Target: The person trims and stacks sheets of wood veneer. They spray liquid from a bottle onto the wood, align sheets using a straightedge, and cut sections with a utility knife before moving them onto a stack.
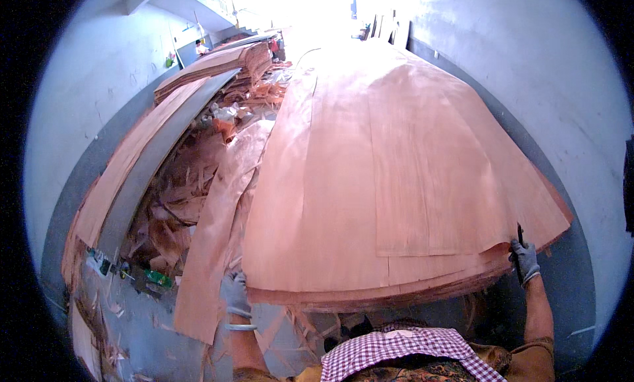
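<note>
A broad stack of thin reddish wood veneer sheets (343,184) lies in front of me, its near edge layered. My left hand (236,295), in a grey glove, is at the stack's near left corner. Its fingers are closed at the edge of a long veneer strip (205,276), which slopes down beside the stack. At the near right edge, my gloved right hand (526,262) grips a slim dark tool (520,234) pointing away from me; its exact kind is unclear. Beside that hand, the corner of a top veneer piece (498,248) curls up slightly.
Torn veneer scraps (178,217) fill the gap left of the stack. Beyond them lie a long grey board (152,144) and another veneer pile (224,65). A wall (528,65) runs along the right. More scraps lie on the floor (165,342).
</note>
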`<state>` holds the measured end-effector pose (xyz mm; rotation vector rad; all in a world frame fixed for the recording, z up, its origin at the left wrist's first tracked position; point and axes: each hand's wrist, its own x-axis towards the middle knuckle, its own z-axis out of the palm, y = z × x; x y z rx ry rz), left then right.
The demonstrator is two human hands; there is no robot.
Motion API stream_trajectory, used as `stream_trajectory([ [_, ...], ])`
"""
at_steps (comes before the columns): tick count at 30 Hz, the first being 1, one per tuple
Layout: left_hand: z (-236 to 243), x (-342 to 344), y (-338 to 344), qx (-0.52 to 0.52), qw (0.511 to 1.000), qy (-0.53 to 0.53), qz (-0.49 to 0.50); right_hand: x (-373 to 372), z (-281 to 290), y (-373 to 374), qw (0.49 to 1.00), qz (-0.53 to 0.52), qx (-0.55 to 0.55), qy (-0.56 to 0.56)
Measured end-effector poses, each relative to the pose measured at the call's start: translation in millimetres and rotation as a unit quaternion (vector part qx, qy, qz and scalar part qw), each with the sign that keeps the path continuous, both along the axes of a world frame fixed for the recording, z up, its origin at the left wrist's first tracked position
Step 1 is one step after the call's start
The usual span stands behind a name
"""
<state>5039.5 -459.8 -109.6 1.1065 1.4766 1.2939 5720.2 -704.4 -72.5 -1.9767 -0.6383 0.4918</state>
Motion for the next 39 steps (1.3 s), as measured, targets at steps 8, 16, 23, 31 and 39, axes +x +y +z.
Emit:
stream_trajectory([
  [8,-69.6,-13.5,8.5,-0.034,0.991,0.124,0.034,43.7,-34.9,-7.4,0.995,0.009,-0.077,-0.068],
  [16,-107.4,-59.0,32.7,-0.030,0.984,0.165,-0.060,4.8,11.4,29.8,0.996,0.031,-0.088,0.003],
  [23,-78.5,-69.9,18.1,0.194,0.830,0.498,-0.162,13.6,5.1,15.6,0.996,0.040,-0.081,0.025],
  [31,-86.9,-80.1,29.0,-0.026,0.995,0.077,-0.059,17.3,5.9,31.9,0.994,0.062,-0.088,-0.022],
  [39,-69.5,-74.8,22.5,0.025,0.865,0.476,-0.159,8.2,15.1,40.7,0.992,0.066,-0.106,0.029],
])
